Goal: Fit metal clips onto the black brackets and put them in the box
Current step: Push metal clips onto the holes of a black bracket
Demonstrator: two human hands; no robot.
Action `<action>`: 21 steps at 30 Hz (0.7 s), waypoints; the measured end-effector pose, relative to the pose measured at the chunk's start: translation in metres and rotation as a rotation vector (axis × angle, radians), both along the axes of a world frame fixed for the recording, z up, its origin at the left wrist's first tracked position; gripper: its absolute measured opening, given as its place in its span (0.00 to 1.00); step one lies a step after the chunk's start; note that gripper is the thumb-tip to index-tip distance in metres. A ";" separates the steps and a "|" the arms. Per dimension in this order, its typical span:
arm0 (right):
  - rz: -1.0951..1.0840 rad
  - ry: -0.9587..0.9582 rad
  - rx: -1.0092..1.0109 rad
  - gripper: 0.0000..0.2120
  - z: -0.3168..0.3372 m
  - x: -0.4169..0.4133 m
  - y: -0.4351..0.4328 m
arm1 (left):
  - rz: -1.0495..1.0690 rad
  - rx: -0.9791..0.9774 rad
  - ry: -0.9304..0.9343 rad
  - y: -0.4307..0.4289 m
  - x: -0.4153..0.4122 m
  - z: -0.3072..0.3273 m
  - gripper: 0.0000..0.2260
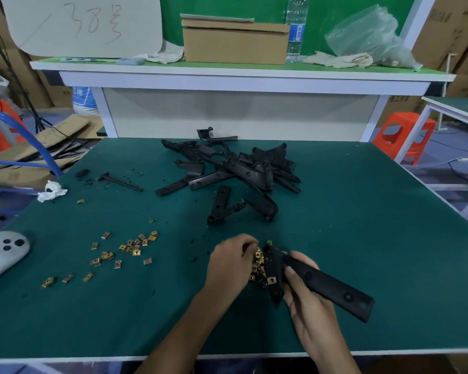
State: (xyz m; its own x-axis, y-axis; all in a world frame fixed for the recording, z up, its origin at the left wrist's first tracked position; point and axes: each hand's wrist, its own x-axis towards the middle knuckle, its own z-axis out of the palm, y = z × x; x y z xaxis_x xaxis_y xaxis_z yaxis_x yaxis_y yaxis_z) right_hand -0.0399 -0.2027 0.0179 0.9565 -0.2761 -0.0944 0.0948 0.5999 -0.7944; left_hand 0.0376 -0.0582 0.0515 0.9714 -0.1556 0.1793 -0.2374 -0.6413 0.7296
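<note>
Holding one black bracket near the front edge of the bench, the right hand has its fingers and thumb wrapped round the middle of it. The long flat end of the bracket sticks out to the right. The other end points at a small heap of gold clips. I think it is held that way so the end that needs a clip sits right by the clips.

The left hand is curled over that heap, with its fingertips down among the clips. It looks like it is picking one out. The fingers hide what is under them, so I cannot tell if one is pinched yet.

Some loose clips lie spread out nearer the left edge of the bench, well apart from both hands. The heap is much closer, so it makes sense to pick from there.

A pile of brackets waits in the middle of the bench near the back edge, easy to reach for the next turns.

A cardboard box sits on the shelf above the back edge. It may be the box for done brackets, but I cannot be sure. No clip shows on the held bracket, so this one is not ready to go in.
</note>
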 end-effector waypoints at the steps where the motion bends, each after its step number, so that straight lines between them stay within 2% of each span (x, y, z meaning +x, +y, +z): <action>1: 0.013 0.000 -0.001 0.13 0.000 0.000 0.000 | -0.032 0.062 -0.070 -0.007 0.012 -0.003 0.09; 3: 0.007 0.000 0.028 0.15 0.001 0.001 0.001 | -0.107 0.175 -0.119 -0.021 0.034 -0.009 0.11; 6: -0.011 -0.010 0.078 0.18 0.002 0.001 -0.002 | -0.210 0.470 0.002 -0.041 0.058 -0.010 0.10; 8: -0.002 -0.016 0.083 0.18 0.002 0.001 -0.003 | -0.258 0.571 0.059 -0.047 0.065 -0.008 0.10; 12: 0.019 -0.016 0.069 0.18 0.003 0.000 -0.002 | -0.227 0.433 0.069 -0.044 0.064 -0.008 0.07; 16: 0.020 0.001 0.071 0.19 0.002 0.002 -0.004 | -0.234 0.402 0.032 -0.038 0.059 -0.007 0.05; 21: 0.014 0.009 0.084 0.18 0.001 0.002 -0.004 | -0.282 0.459 0.034 -0.039 0.060 -0.011 0.14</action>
State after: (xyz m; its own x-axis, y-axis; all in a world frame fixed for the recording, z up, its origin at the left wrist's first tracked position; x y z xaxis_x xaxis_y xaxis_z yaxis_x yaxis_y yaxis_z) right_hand -0.0382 -0.2067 0.0192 0.9592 -0.2537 -0.1253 0.0792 0.6657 -0.7420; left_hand 0.0972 -0.0973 0.0406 0.8846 -0.4663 0.0010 -0.4279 -0.8108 0.3994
